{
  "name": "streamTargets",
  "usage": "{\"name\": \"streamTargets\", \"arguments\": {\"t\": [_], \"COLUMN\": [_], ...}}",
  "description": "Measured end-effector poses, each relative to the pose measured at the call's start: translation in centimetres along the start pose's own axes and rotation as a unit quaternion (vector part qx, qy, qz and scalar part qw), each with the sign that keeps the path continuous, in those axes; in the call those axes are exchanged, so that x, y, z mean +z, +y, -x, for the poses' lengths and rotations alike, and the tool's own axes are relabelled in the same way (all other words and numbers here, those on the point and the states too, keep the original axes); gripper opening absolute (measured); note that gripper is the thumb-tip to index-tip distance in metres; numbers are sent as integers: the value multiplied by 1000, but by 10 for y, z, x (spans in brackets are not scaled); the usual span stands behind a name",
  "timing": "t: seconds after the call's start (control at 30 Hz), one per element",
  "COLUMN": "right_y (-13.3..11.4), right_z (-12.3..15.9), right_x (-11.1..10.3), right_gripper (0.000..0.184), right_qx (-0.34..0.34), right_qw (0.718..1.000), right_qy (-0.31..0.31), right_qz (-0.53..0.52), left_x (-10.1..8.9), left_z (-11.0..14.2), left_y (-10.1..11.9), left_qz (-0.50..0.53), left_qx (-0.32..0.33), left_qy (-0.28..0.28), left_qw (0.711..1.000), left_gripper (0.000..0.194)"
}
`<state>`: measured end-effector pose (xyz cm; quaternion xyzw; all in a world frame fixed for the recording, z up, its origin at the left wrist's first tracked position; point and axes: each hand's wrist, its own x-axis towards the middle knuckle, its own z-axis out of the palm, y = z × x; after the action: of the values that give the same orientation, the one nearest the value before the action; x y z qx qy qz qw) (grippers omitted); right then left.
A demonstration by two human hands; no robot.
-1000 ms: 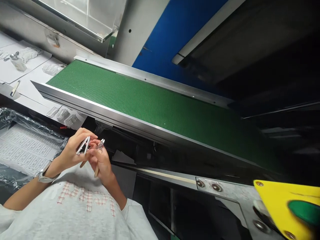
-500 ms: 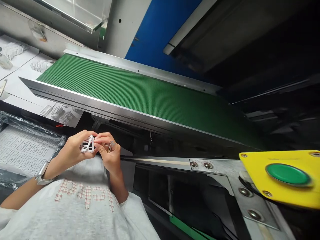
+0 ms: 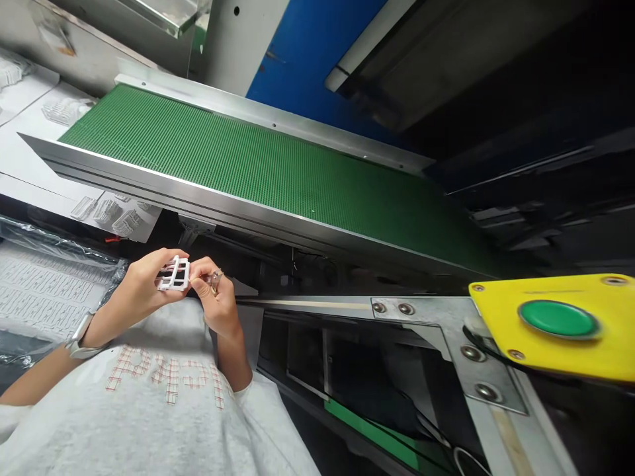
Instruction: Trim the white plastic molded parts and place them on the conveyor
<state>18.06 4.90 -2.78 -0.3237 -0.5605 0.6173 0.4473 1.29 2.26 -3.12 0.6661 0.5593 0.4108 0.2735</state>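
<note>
Your view has shifted, so the green conveyor belt (image 3: 213, 142) sits further up and left. Below it, before your chest, your left hand (image 3: 143, 283) is wrapped around one side of a part, your right hand (image 3: 218, 305) pinching at its right edge: a white plastic frame (image 3: 174, 272). Your right fingers also curl round metal pliers (image 3: 214, 280). Pinching too hard could snap a thin bar; slack left fingers could drop it.
</note>
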Motion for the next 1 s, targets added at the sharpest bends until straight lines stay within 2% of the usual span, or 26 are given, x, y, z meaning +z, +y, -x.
{"name": "streamTargets", "arguments": {"t": [0.23, 0.37, 0.57, 0.8, 1.0], "right_y": [-2, 2, 0, 2, 2], "right_z": [1, 2, 1, -1, 1], "right_x": [2, 6, 13, 10, 6], "right_gripper": [20, 13, 9, 12, 25], "right_qx": [-12, -22, -29, -40, -15], "right_qw": [998, 996, 990, 991, 995], "right_qy": [59, 68, 118, 88, 65], "right_qz": [19, 45, 73, 94, 69], "left_x": [2, 2, 5, 3, 1], "left_z": [-4, -5, -2, -2, -6], "left_y": [-2, -3, -7, -9, -8], "left_qz": [-48, -71, -92, -120, -114], "left_qx": [62, 96, 79, 100, 74], "left_qy": [7, 3, -3, -21, -26], "left_qw": [997, 993, 993, 987, 990], "left_gripper": [28, 27, 29, 30, 33]}}
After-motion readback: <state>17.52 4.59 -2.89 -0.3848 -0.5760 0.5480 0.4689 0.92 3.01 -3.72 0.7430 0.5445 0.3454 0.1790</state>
